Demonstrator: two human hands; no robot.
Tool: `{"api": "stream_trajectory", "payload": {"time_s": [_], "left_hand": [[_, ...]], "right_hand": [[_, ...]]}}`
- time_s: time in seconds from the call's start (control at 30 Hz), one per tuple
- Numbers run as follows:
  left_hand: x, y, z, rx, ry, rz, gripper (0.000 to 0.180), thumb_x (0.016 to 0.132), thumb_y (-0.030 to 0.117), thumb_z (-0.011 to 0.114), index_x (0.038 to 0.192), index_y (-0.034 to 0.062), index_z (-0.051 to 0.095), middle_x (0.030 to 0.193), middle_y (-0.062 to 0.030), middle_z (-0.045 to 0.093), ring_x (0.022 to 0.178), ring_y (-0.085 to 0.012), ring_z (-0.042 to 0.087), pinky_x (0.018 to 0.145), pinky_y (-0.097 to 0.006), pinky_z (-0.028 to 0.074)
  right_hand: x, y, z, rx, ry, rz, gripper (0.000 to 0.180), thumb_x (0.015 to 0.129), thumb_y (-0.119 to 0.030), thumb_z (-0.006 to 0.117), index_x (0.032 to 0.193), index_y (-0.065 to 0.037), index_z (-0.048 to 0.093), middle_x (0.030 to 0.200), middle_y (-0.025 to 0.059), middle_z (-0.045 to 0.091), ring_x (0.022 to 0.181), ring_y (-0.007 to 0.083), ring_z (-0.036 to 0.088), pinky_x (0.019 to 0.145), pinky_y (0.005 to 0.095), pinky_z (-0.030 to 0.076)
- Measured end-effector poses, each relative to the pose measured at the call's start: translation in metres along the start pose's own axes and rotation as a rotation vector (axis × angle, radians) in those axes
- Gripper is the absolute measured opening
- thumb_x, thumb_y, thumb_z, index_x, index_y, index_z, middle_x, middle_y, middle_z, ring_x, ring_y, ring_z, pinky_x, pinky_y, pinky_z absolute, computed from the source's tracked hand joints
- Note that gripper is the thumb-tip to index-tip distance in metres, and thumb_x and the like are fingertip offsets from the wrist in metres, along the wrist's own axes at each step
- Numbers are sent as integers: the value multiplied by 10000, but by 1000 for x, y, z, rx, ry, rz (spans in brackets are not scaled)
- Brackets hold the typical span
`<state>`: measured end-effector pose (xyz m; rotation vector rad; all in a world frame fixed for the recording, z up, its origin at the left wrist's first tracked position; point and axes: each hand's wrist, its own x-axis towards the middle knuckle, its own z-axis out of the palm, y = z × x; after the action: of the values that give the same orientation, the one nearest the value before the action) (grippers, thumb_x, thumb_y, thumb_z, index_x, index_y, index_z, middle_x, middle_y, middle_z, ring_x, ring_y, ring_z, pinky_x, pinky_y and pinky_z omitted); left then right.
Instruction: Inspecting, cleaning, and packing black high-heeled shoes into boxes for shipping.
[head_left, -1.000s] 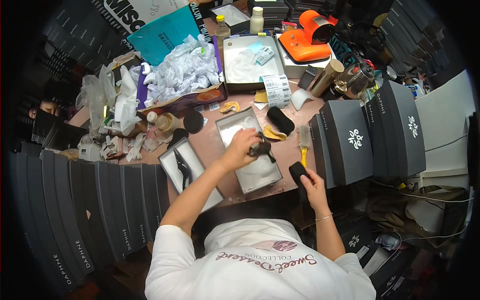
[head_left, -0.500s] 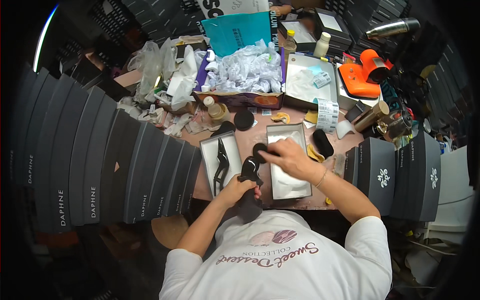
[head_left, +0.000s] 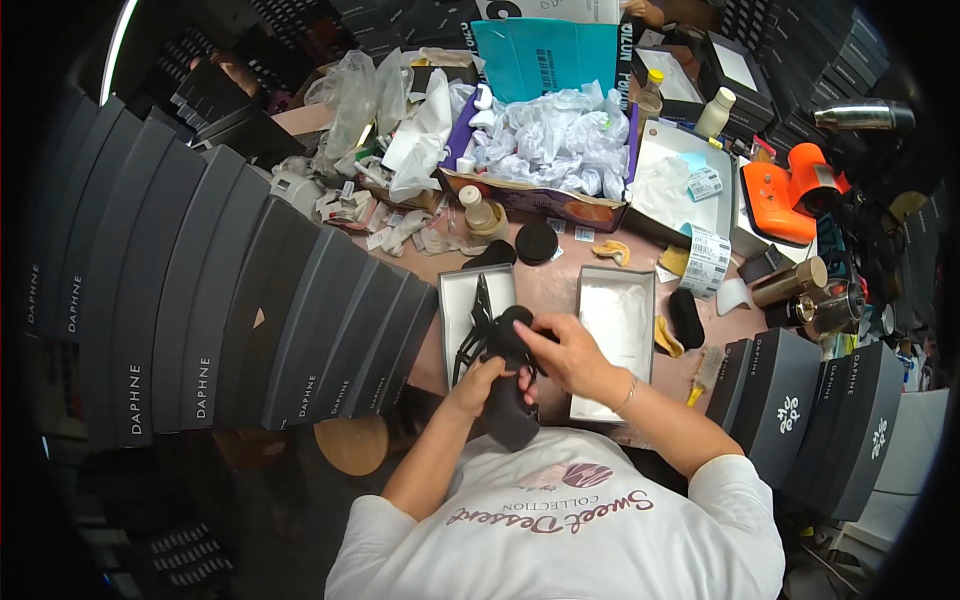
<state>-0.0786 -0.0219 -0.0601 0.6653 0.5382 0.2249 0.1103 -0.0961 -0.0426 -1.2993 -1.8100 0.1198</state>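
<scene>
We see a black shoe (head_left: 507, 345) in the left hand (head_left: 478, 385), just to the left of the paper-lined box (head_left: 620, 285).
The left grip is closed around this shoe; the right hand (head_left: 575, 360) reaches across the left side of the box and has its fingers at the upper part of the shoe, but we cannot tell if this grip pinches something dark or only touches. Farther left of the box, we find a second box (head_left: 458, 290) with a strappy black shoe (head_left: 484, 308) lying inside. Just beyond the paper-lined box, the table (head_left: 550, 285) carries a yellow scrap (head_left: 612, 252); to its right, we notice a black oblong pad (head_left: 686, 318) and a brush (head_left: 710, 368).
</scene>
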Motion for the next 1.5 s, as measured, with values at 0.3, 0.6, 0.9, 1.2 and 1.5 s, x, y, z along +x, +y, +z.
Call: {"api": "stream_trajectory", "payload": {"time_s": [0.3, 0.6, 0.9, 1.2, 1.5], "left_hand": [[30, 18, 16, -245, 447, 241, 297, 910, 314, 486, 960, 36, 579, 852, -56, 602, 776, -187, 601, 747, -333, 506], [28, 68, -35, -541, 500, 468, 246, 852, 308, 550, 906, 71, 517, 729, -36, 524, 691, -229, 546, 660, -339, 496], [8, 34, -19, -507, 453, 252, 314, 863, 370, 547, 905, 61, 515, 720, -58, 542, 722, -259, 588, 657, -371, 510], [-31, -52, 19, -552, 29, 264, 755, 793, 383, 621, 1415, 79, 319, 1410, -73, 384, 1290, -306, 400, 1057, -488, 366], [-8, -35, -14, -577, 222, 310, 727, 909, 624, 375, 1443, 138, 296, 1040, -167, 628, 1011, -349, 598, 886, -490, 481]], "right_hand": [[16, -12, 10, 316, -121, 340, 368, 809, -48, 612, 1176, -21, 599, 963, 147, 562, 854, 314, 574, 769, 374, 469], [-77, -35, -2, 204, -214, 416, 395, 720, -22, 622, 1113, -41, 648, 939, 145, 577, 867, 307, 569, 776, 372, 468], [-80, -14, 16, 823, 99, 950, 460, 866, -77, 594, 1318, -55, 514, 1004, 71, 530, 877, 154, 513, 826, 255, 426], [-2, 95, 31, 33, -13, 600, 458, 844, -134, 618, 1288, -74, 523, 1171, 185, 490, 1017, 372, 547, 893, 408, 454], [12, 239, 133, -639, -355, 454, 353, 883, -195, 448, 1167, -79, 622, 1056, 131, 541, 960, 317, 550, 783, 469, 429]]}}
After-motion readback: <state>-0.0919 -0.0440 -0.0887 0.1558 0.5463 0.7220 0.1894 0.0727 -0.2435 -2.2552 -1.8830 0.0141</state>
